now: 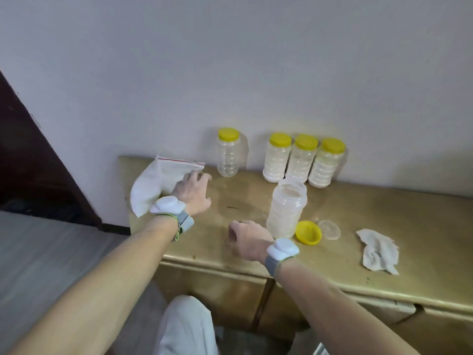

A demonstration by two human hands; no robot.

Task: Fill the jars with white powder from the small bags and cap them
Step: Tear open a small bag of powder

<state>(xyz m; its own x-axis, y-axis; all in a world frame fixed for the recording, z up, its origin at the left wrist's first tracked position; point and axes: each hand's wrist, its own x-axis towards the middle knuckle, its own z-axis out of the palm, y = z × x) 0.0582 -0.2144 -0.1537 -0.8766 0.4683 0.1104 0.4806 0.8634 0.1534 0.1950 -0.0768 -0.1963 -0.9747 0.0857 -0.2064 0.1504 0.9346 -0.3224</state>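
The left grip (pixel 192 196) has its fingers spread against the zip bag (pixel 158 185) of white powder, holding nothing, probably to steady it. The right grip (pixel 245 239) rests curled on the table (pixel 409 226); I cannot tell whether it holds anything. Just right of it stands the open jar (pixel 286 208), nearly full of powder, with its yellow cap (pixel 308 232) loose beyond, so capping seems due. Farther off, three capped jars (pixel 302 160) hold powder. A lone capped jar (pixel 228 153) beyond the left grip looks empty.

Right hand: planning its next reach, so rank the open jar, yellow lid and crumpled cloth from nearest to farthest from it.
1. Open jar, just right of the right hand.
2. Yellow lid, right of the jar's base.
3. Crumpled cloth, far right.
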